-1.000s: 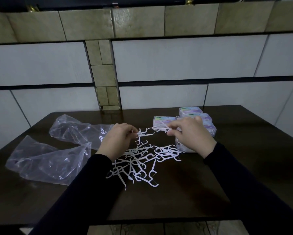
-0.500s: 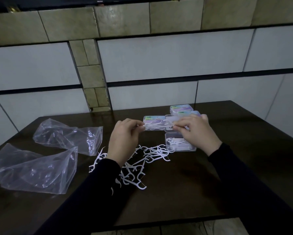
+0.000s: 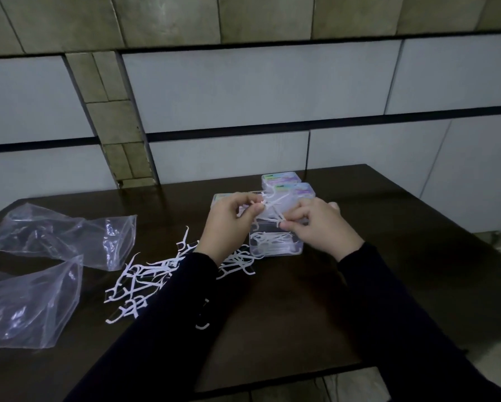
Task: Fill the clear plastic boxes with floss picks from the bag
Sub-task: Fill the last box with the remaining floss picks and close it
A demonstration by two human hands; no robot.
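To load these well I should line the picks up flat and lower them straight into the open box (image 3: 275, 245) just beneath. My left hand (image 3: 229, 224) and right hand (image 3: 319, 227) both pinch a small bunch of picks (image 3: 269, 211) with curled fingers; the loose pile (image 3: 145, 277) lies left.

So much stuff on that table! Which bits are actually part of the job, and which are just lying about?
Part of the job:
- left hand and right hand, pinching floss picks
- open clear box, partly filled
- loose pile of picks
- closed boxes behind

Just lying about:
- two crumpled plastic bags, on the dark table
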